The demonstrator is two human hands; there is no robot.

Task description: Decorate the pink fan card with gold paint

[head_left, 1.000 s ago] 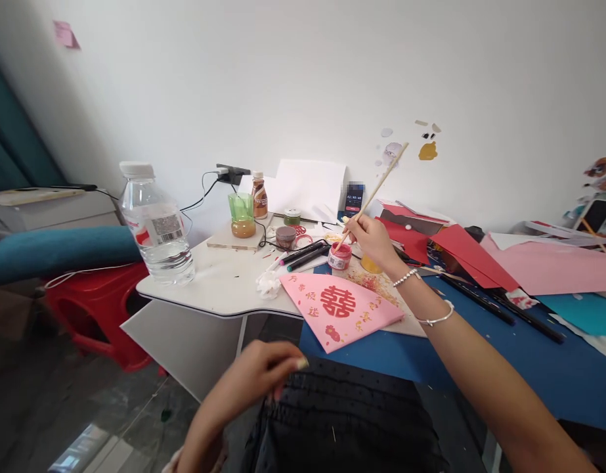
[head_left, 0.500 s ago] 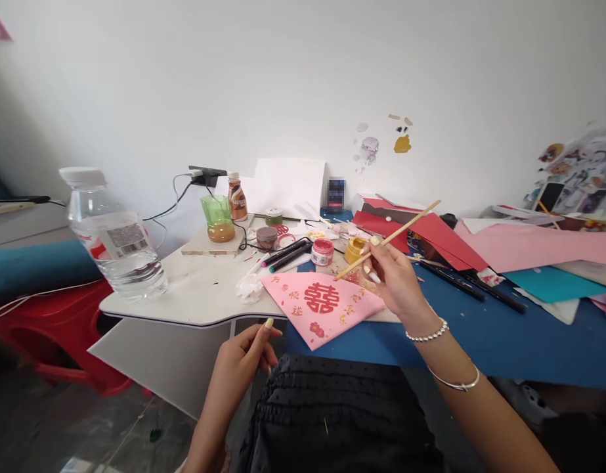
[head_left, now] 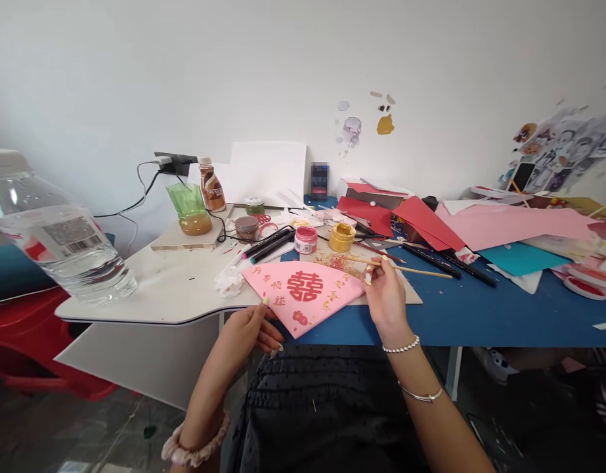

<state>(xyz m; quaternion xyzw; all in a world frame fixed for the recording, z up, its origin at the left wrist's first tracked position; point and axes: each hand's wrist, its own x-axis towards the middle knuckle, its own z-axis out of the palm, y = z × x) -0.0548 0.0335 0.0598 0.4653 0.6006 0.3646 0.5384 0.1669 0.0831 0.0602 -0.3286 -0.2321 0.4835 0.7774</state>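
Note:
A pink fan-shaped card (head_left: pixel 332 279) lies at the table's front, its pointed end over the edge. It bears a red double-happiness character, gold characters down both sides and red flowers near the point. My left hand (head_left: pixel 243 328) is at the card's left edge, thumb on top and the other fingers curled below it. In my right hand (head_left: pixel 387 299), fingers pinch a thin wooden stick (head_left: pixel 425 271) held nearly level, beside the card's right corner. Behind the card stand an open jar of red paint (head_left: pixel 305 240) and an open jar of yellow paint (head_left: pixel 342 238).
A large water bottle (head_left: pixel 61 230) stands at the left. Markers (head_left: pixel 270 246), a crumpled tissue (head_left: pixel 228 281) and a green cup (head_left: pixel 187 207) sit behind my left hand. Red sheets (head_left: pixel 423 223), pink paper (head_left: pixel 509 226) and black pens (head_left: pixel 467 266) spread over the right side.
My left hand has moved up to the card's edge. My right hand has lowered beside the card's right corner, and the stick has swung from steeply slanted to nearly level. The view has shifted right.

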